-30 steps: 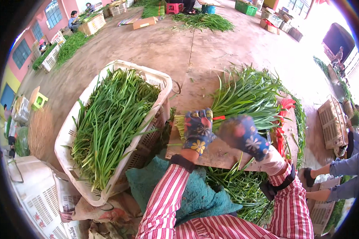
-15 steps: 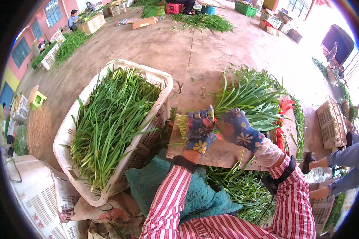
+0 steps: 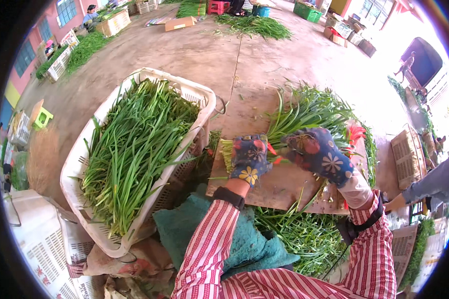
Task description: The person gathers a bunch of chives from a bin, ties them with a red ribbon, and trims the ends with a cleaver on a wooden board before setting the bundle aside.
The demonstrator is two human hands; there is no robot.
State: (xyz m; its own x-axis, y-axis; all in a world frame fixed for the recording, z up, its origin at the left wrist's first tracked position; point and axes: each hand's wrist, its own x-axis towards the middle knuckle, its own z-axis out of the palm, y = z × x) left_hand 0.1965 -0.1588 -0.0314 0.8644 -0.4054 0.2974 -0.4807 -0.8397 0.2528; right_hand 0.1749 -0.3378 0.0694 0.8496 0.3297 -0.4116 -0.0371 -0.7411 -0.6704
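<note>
Chive bundle (image 3: 304,112) in both hands

Two gloved hands grip one bunch of green stalks (image 3: 304,112) over a wooden board (image 3: 279,182): left hand (image 3: 248,159) near its cut end, right hand (image 3: 320,155) beside it. A white basket (image 3: 197,94) full of greens sits by the board's left edge.

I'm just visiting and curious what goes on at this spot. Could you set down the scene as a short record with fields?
Place: concrete yard with crates and heaps of greens
Work surface: wooden board
Left hand: in a flowered glove, gripping the cut end of a bunch of long green leaves
Right hand: in a flowered glove, at the same bunch beside a red band
Beside the board: white crate full of the same greens
Below the board: loose greens, teal cloth
</note>
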